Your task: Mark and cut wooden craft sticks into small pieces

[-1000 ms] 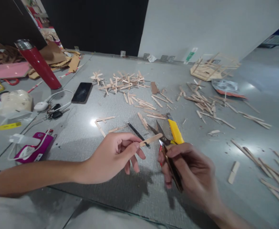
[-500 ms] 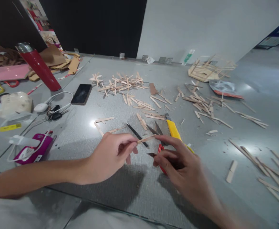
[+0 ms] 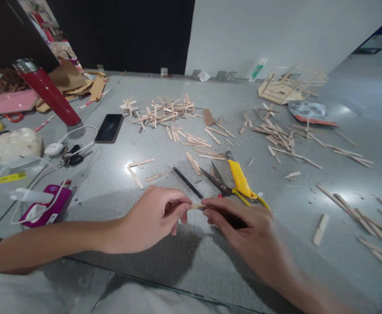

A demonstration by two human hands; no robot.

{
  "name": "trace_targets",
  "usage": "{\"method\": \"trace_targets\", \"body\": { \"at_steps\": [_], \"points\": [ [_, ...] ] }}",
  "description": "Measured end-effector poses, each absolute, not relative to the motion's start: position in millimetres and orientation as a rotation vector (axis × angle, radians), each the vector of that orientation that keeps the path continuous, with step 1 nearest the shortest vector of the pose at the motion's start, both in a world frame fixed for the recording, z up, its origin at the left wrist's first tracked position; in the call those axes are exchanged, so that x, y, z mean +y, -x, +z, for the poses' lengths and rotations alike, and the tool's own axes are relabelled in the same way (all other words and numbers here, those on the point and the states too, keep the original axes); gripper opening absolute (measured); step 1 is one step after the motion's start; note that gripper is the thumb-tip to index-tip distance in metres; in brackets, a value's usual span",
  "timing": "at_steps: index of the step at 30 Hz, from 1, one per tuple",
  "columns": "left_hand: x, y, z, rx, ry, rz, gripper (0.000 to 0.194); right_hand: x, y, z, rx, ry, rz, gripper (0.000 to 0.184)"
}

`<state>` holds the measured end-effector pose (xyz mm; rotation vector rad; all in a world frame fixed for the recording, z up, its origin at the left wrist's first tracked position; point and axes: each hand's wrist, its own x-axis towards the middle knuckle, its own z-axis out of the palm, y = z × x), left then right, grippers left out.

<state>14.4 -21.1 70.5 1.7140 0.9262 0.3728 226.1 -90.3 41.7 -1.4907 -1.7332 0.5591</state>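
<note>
My left hand (image 3: 158, 218) pinches a short wooden craft stick (image 3: 195, 206) between thumb and forefinger. Facing it, my right hand (image 3: 246, 231) is closed, with its thumb and forefinger at the stick's other end. A red-handled tool with a dark pointed tip is in my right hand, mostly hidden by the fingers; only a bit of red shows above them. Just beyond my hands lie a black pen (image 3: 187, 182), scissors with yellow handles (image 3: 223, 187) and a yellow utility knife (image 3: 238, 174).
Piles of craft sticks (image 3: 166, 112) spread across the grey table, more lying at right (image 3: 275, 135). A stick frame (image 3: 292, 89) stands at the back right. On the left are a phone (image 3: 109, 128), keys (image 3: 75, 155), a red bottle (image 3: 49, 93) and a purple box (image 3: 49, 205).
My right hand has moved down and left, bringing its fingertips close to my left hand. The stick has come down slightly, and the red-handled tool is now mostly covered by my fingers.
</note>
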Motion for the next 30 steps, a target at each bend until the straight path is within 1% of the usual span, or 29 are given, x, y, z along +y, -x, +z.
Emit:
{"method": "trace_targets", "body": {
  "at_steps": [7,11,21,30],
  "points": [
    [-23.8,-12.9,68.2,0.957,-1.808,0.361,0.029,-91.2,-222.8,39.9,-1.734,1.479,0.543,0.021],
    [-24.0,-13.8,67.4,0.960,-1.820,0.365,0.029,-91.4,-222.4,38.9,-1.724,1.484,0.559,0.019],
    [-24.3,-15.1,70.3,0.938,-1.737,0.374,0.027,-90.5,-219.5,39.8,-1.613,1.526,0.702,0.020],
    [-28.4,-16.7,69.6,0.949,-1.678,0.424,0.027,-87.1,-217.7,46.4,-1.397,1.513,1.085,0.016]
  ]
}}
